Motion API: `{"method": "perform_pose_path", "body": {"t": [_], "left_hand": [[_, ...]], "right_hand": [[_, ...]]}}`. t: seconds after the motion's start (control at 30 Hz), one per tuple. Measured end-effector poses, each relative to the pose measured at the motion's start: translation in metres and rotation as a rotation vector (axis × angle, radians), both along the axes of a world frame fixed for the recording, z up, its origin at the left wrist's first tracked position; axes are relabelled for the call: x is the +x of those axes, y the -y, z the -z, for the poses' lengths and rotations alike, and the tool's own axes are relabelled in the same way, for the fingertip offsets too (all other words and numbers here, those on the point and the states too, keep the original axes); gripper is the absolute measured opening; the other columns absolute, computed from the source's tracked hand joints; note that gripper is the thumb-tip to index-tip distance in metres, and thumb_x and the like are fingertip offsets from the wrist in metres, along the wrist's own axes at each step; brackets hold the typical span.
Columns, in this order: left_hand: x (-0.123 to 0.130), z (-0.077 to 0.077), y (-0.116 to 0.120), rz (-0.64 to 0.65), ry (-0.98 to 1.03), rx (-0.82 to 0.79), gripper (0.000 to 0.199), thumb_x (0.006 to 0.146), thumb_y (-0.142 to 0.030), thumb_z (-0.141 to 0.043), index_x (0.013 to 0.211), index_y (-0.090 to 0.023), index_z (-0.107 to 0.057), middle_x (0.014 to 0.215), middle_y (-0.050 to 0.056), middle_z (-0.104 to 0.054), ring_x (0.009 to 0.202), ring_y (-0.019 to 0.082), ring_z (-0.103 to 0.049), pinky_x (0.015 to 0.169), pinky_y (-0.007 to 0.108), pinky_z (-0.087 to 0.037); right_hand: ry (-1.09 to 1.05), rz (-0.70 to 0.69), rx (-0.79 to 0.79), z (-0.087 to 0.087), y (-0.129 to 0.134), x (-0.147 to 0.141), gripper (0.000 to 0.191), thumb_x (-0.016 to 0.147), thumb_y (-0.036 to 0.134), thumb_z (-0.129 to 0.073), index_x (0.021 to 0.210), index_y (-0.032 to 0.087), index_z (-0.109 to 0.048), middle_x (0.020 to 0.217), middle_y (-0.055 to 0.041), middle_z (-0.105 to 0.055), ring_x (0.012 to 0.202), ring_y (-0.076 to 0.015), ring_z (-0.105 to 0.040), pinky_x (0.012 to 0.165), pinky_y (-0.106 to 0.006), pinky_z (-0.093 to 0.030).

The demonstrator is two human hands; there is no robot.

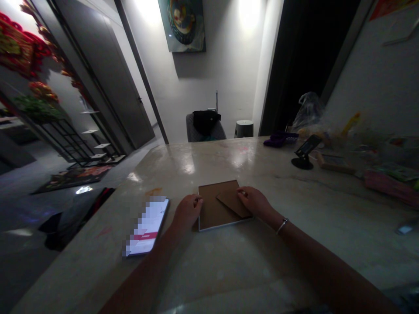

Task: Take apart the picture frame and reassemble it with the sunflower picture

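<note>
A flat, square brown board (211, 213) with a pale front edge lies on the table in front of me. My left hand (189, 211) is at its left edge, fingers curled and closed against that side. Over the board's right part is a smaller angular brown cardboard piece (234, 203), tilted with one corner pointing left. My right hand (257, 201), with a bracelet at the wrist, pinches this piece by its right side. Just left of my left hand lies a phone (149, 229) with a lit screen, partly blurred out.
The stone-topped table (229, 270) reaches toward a chair (193, 128) with a black item draped over it. At right are a black phone stand (303, 162), a purple item (278, 138), a clear plastic bag (309, 111) and a pink cloth-like thing (389, 185).
</note>
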State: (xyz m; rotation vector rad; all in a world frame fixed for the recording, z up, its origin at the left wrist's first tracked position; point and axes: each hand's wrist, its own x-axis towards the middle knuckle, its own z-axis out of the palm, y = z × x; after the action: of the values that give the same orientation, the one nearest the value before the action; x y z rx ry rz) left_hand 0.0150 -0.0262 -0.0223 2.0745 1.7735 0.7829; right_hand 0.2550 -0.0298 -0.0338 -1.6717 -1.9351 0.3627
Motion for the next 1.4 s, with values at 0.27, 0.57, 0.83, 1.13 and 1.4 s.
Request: {"method": "perform_pose_path", "body": {"t": [0.27,0.57,0.83,1.13,1.4], "left_hand": [[0.003,-0.001,-0.002,0.002,0.416,-0.057,0.033,0.075,-0.03,-0.051,0.102,-0.014,-0.061,0.102,0.011,-0.065,0.094,0.022,-0.06,0.084,0.037,-0.044],[0.008,-0.019,0.003,0.158,1.31,-0.111,0.045,0.08,-0.032,-0.048,0.124,-0.025,-0.046,0.135,0.003,-0.043,0.117,0.02,-0.047,0.093,0.035,-0.042],[0.024,-0.021,0.023,0.467,1.074,-0.215,0.046,0.08,-0.041,-0.048,0.12,-0.02,-0.053,0.127,0.008,-0.051,0.117,0.027,-0.047,0.098,0.042,-0.037],[0.024,-0.002,0.012,0.567,0.133,-0.096,0.045,0.077,-0.028,-0.05,0.122,-0.025,-0.05,0.136,0.003,-0.041,0.129,0.022,-0.03,0.106,0.044,-0.022],[0.017,0.006,0.008,0.494,-0.057,-0.024,0.04,0.077,-0.028,-0.051,0.117,-0.025,-0.055,0.129,0.004,-0.049,0.125,0.023,-0.038,0.104,0.043,-0.028]], "right_hand": [[-0.185,0.034,-0.013,0.004,-0.005,0.0,0.027,0.08,0.029,-0.049,0.102,0.019,-0.061,0.096,-0.0064,-0.066,0.085,-0.0179,-0.061,0.077,-0.031,-0.046],[-0.354,-0.219,-0.11,-0.001,0.006,-0.01,0.04,0.08,0.038,-0.051,0.115,0.018,-0.054,0.113,-0.0099,-0.06,0.101,-0.0201,-0.057,0.088,-0.036,-0.043],[-0.649,-0.582,-0.266,-0.014,0.021,-0.022,0.041,0.083,0.037,-0.047,0.12,0.022,-0.05,0.122,-0.0058,-0.056,0.11,-0.0201,-0.053,0.095,-0.04,-0.039],[-1.097,-0.322,-0.496,0.003,0.005,-0.01,0.029,0.066,0.024,-0.062,0.093,0.014,-0.063,0.09,-0.0081,-0.069,0.08,-0.0213,-0.065,0.08,-0.039,-0.05],[-1.016,0.03,-0.536,0.0,-0.01,0.005,0.022,0.081,0.022,-0.043,0.098,0.015,-0.056,0.08,-0.0074,-0.068,0.061,-0.0127,-0.063,0.051,-0.023,-0.049]]}}
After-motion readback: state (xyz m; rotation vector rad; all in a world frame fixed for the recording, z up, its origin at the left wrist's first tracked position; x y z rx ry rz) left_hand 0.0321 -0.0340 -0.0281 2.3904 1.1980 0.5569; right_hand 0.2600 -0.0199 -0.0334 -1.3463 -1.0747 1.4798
